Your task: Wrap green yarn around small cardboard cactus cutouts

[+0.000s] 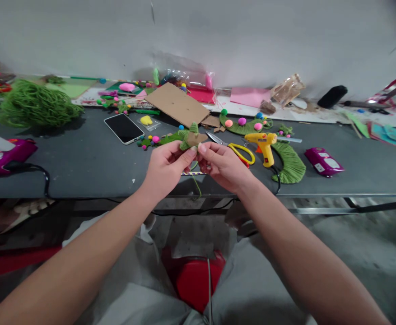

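Between my two hands, just above the table's front part, is a small cardboard star partly wrapped in green yarn. My left hand pinches its left side, thumb on top. On the other side, my right hand has thumb and fingers closed at the star's lower right edge. A loose end of green yarn dangles below the hands. Right beyond my right hand lie scissors with yellow and red handles. Farther right rests a yellow glue gun beside a green yarn-wrapped crescent.
A heap of green yarn sits at the left, near a purple device. A phone and a cardboard sheet lie behind my hands. At the right is another purple device. A black cable hangs along the table's front edge.
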`<action>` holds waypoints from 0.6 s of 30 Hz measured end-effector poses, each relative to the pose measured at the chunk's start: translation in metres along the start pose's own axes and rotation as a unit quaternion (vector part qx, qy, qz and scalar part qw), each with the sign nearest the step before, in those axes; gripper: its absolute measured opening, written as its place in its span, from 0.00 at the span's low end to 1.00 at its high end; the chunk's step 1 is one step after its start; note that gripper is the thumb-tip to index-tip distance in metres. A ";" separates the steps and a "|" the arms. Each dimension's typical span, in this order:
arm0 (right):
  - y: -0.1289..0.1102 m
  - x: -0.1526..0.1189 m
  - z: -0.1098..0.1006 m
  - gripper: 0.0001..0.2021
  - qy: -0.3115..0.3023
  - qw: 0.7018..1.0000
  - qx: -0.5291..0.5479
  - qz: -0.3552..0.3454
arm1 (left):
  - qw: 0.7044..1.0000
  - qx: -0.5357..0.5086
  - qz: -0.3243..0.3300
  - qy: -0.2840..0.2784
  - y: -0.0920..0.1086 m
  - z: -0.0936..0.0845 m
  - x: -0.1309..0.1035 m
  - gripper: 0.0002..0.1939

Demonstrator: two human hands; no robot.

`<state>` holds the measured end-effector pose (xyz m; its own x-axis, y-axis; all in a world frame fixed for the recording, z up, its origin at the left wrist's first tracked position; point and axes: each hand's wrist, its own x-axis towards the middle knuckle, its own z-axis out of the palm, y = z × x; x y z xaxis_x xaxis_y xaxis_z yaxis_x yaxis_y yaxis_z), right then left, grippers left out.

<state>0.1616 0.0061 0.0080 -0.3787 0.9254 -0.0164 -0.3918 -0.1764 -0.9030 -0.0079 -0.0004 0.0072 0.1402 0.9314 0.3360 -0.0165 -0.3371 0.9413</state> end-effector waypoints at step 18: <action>-0.002 -0.001 0.000 0.20 0.009 1.000 -0.028 -0.001 | 0.999 0.030 0.018 0.002 0.005 0.000 0.000 0.17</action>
<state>0.1627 0.0052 0.0102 -0.3625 0.9318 -0.0210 -0.3450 -0.1551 -0.9257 -0.0076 -0.0022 0.0115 0.1358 0.9192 0.3697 0.0385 -0.3778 0.9251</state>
